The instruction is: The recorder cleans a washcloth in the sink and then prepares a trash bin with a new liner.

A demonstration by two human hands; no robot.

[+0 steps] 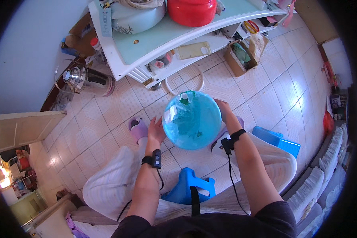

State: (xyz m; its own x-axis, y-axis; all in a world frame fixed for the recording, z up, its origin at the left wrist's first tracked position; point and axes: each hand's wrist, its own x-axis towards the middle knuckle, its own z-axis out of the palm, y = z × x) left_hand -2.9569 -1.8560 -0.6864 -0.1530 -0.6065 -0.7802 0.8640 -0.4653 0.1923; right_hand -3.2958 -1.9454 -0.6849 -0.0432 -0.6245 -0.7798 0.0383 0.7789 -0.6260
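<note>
A round blue bin (202,123) is between my knees, its mouth facing up. A thin, clear bluish plastic bag (176,113) lies crumpled inside, with a white and green scrap (185,97) near the far rim. On the right, my right hand (225,109) grips the rim, some of its fingers hidden behind the edge. My left hand (156,131) is at the bin's left side, fingers loosely stretched and apart. A white ring (202,81) lies on the tiles just beyond the bin.
A blue plastic stool (190,186) stands between my legs; another blue plastic piece (277,139) is to the right. Ahead stands a glass-topped cabinet (146,45) carrying a red pot (192,12). A cardboard box (238,65) and a metal kettle (77,77) flank it. A sofa (317,186) lines the right.
</note>
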